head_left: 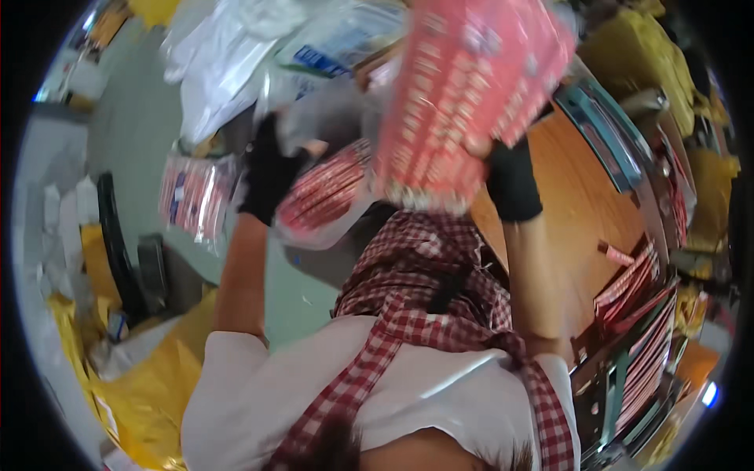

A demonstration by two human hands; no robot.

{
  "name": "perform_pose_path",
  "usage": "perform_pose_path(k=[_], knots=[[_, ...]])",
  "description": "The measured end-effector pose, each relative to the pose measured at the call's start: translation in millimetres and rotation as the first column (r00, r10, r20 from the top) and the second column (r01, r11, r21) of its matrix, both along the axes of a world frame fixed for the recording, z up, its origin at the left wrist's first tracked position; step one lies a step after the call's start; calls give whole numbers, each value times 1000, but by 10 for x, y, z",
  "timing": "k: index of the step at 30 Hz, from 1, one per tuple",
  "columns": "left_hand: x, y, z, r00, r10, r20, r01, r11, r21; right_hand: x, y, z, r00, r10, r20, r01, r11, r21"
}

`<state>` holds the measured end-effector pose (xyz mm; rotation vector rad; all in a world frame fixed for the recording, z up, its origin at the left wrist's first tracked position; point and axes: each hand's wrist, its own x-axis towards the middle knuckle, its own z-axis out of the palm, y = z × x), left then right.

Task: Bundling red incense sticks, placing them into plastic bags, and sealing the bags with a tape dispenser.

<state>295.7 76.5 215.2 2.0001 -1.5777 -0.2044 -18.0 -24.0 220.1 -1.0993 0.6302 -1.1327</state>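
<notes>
From the head view, the right hand (512, 187) wears a black glove and its grip is closed on the low edge of a big red pack (470, 94). The pack stands up above that grip, its long side running up and away, tipped a bit right. The left hand (269, 174), gloved too, is clenched on a clear bag (323, 200) of red packs. The bag lies just right of and below that grip. The brown worktop (581, 204) is right of the right hand.
</notes>
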Motion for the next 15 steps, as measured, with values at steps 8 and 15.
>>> perform_pose_path(k=[8, 15], knots=[[1513, 1400, -1451, 834, 282, 474, -463, 825, 324, 1953, 200, -362, 755, 181, -630, -627, 478, -615], [1033, 1369, -1250, 947, 231, 222, -259, 960, 103, 1846, 215, -1235, -99, 28, -995, -954, 280, 103]])
